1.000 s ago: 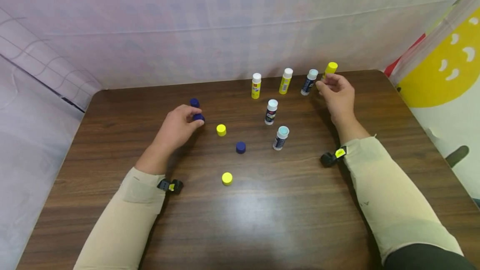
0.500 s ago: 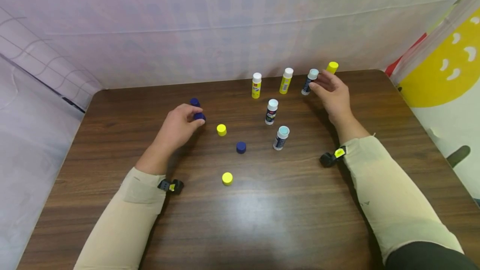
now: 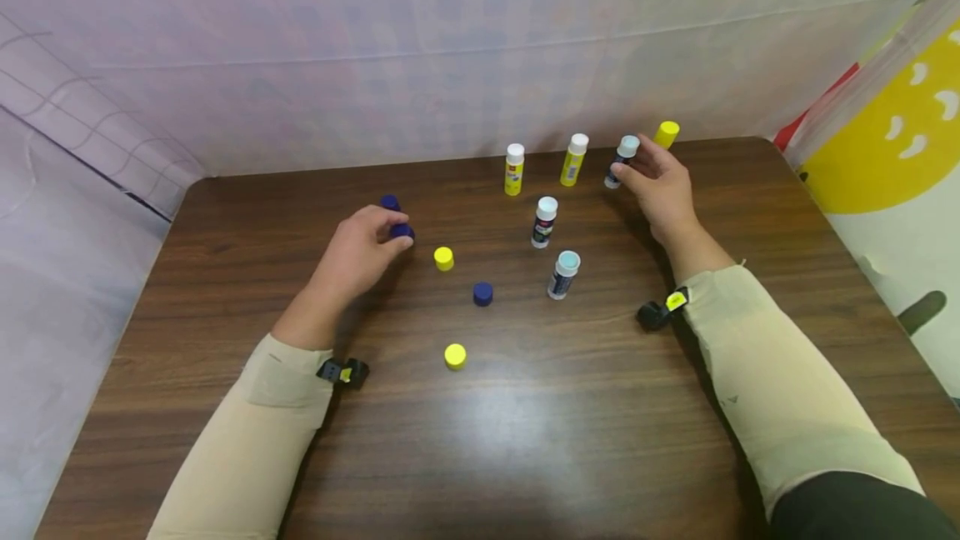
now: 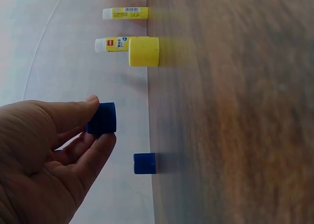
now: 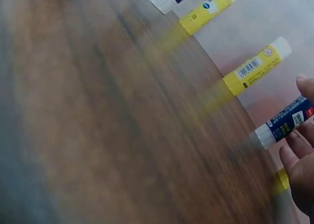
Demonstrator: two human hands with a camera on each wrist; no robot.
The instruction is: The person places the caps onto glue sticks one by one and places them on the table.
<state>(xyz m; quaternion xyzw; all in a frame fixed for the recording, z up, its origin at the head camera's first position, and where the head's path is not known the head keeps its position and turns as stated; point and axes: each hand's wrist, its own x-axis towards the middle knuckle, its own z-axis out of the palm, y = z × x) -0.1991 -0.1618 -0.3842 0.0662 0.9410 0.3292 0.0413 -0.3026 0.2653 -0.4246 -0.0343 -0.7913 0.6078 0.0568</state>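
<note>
- At the back of the table, a dark blue glue stick stands upright, long axis vertical, pale top upward.
- Its wrap bears pale lettering, a white barcode patch and a red mark above a white base.
- The right hand brackets it between thumb and fingers; I cannot tell whether they grip.
- Further left, the left hand pinches a plain navy cap, axis near vertical, off the tabletop.

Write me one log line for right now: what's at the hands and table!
Left hand: pinches blue cap | right hand: at upright blue glue stick, grip unclear | table: two yellow caps, two more blue caps
</note>
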